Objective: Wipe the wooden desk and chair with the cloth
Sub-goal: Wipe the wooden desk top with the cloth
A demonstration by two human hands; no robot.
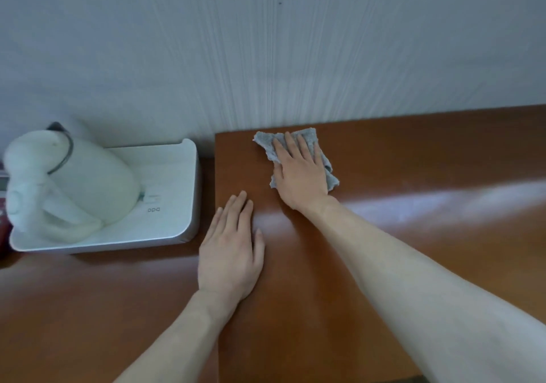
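A reddish-brown wooden desk (413,152) runs along a pale wall. Near its far left corner lies a grey cloth (264,141), flattened under my right hand (300,172), whose straight fingers press it onto the wood. My left hand (230,252) rests flat on the desk closer to me, palm down with fingers straight, at the desk's left edge. It holds nothing. No chair is in view.
A lower wooden surface (88,308) adjoins the desk on the left. On it stands a white tray (177,232) holding a white electric kettle (68,187). The pale textured wall (266,42) rises directly behind the desk.
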